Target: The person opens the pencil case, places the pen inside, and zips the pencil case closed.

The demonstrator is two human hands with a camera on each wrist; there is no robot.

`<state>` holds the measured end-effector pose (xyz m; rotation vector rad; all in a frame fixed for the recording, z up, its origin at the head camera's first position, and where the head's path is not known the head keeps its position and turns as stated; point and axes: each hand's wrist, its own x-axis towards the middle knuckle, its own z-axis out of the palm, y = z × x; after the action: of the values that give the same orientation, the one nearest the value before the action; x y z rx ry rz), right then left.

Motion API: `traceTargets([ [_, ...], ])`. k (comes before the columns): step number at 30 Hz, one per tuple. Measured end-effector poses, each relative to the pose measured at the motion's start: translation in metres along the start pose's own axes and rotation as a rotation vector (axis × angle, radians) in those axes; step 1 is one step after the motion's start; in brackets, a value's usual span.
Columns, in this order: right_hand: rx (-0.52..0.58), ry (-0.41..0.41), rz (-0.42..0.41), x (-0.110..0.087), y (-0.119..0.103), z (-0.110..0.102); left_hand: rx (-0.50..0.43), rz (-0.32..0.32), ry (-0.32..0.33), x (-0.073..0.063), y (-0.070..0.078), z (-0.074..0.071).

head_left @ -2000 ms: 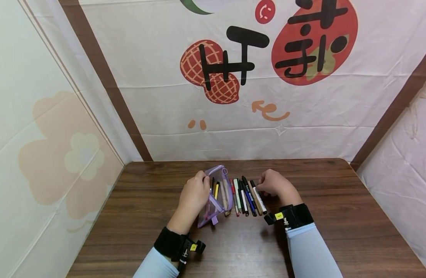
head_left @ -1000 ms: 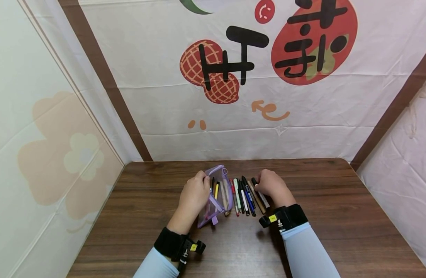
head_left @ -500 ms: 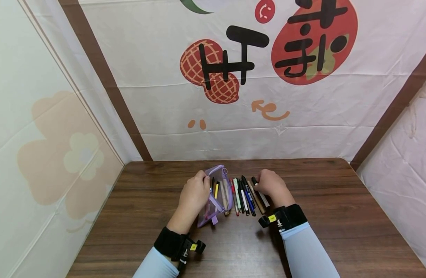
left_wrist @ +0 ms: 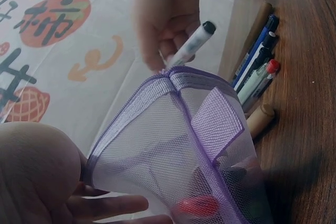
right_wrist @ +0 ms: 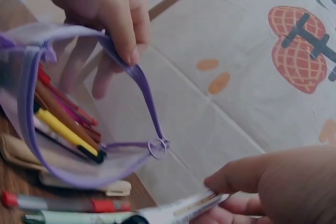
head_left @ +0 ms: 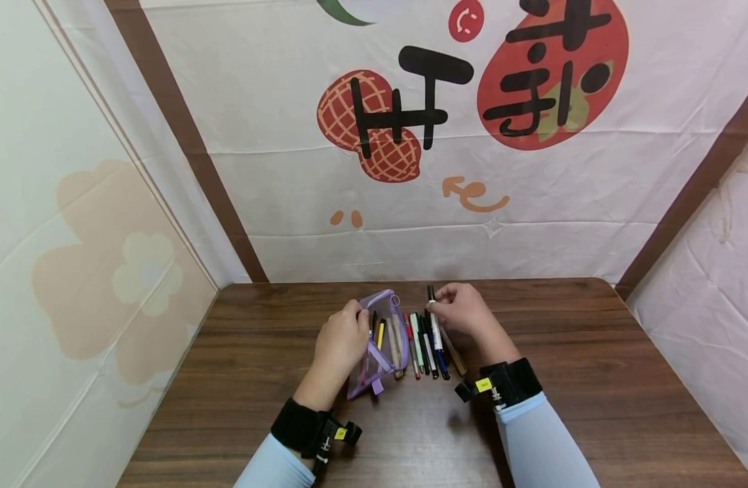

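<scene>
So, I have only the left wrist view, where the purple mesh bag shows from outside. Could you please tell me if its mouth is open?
Observer: Yes, the right wrist view shows the mesh bag with its mouth standing wide open.
Operator: Thank you. I see only one dark end of the white pen in the right hand. What colour is the opposite end, please?
Observer: In the head view, the white pen is black at its far end too, beyond the fingertips of the right hand.
</scene>
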<state>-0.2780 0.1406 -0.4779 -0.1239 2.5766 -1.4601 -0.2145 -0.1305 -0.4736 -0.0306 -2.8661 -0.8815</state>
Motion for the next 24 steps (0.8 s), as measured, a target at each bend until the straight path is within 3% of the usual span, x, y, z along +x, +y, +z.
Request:
traceTargets([
  [11,0.248,0.051,-0.014,-0.003,-0.017,0.034,0.005,-0.035,-0.034,0.0,0.0,-0.001],
  [19,0.341,-0.011,-0.031,-0.005,-0.023,0.063,0.022,-0.048,-0.021,0.0,0.002,-0.002],
  [24,0.44,-0.105,-0.001,-0.007,-0.027,0.077,0.024,-0.041,-0.003,-0.001,0.003,-0.003],
])
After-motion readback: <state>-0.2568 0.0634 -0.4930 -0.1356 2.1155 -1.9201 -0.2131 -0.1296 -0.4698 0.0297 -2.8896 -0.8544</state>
